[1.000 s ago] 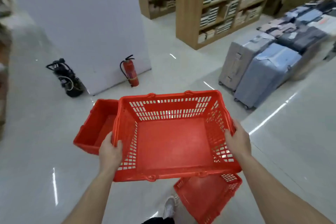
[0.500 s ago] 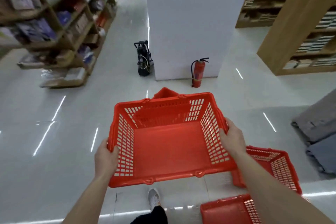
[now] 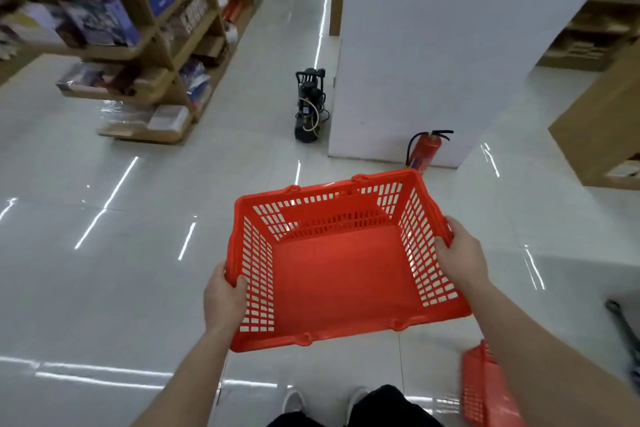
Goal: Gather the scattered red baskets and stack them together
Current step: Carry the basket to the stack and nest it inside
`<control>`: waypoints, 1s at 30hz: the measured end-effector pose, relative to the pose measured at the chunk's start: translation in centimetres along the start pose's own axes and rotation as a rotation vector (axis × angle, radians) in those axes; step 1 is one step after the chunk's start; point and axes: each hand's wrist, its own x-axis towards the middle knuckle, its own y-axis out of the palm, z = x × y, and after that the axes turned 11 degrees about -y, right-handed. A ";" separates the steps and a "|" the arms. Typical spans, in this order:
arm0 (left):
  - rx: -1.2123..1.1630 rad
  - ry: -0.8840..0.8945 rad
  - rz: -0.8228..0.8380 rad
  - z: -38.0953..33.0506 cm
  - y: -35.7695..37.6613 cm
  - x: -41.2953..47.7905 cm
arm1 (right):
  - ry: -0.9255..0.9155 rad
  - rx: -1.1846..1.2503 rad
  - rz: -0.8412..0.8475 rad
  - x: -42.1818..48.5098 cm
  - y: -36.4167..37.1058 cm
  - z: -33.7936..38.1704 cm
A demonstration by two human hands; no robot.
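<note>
View swung left; floor basket (image 3: pixel 482 392) now low-right, nearer R hand (image 3: pixel 462 255). L hand (image 3: pixel 223 302) & R hand grip held basket (image 3: pixel 346 274) by its side rims.

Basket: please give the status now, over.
Left hand and right hand grip basket by its side rims. Second basket at lower right, not stacked. Extinguisher ahead by pillar.
</note>
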 end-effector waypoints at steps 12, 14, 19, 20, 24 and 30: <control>0.143 -0.290 -0.053 -2.2 12.5 4.7 | -0.138 -0.034 0.297 23.2 9.4 -5.9; 0.163 -0.358 -0.084 -2.8 15.5 4.6 | -0.184 -0.029 0.373 27.4 11.4 -6.9; 0.159 -0.495 -0.146 -3.4 22.2 5.3 | -0.275 -0.024 0.502 35.5 17.1 -9.4; 0.158 -0.510 -0.157 -3.4 23.2 5.5 | -0.282 -0.020 0.520 36.6 18.2 -9.8; 0.210 -0.607 -0.151 -2.7 26.4 6.5 | -0.238 0.026 0.587 38.6 21.7 -12.1; 0.239 -0.649 -0.137 -0.4 29.7 7.7 | -0.120 0.069 0.627 38.9 24.7 -16.3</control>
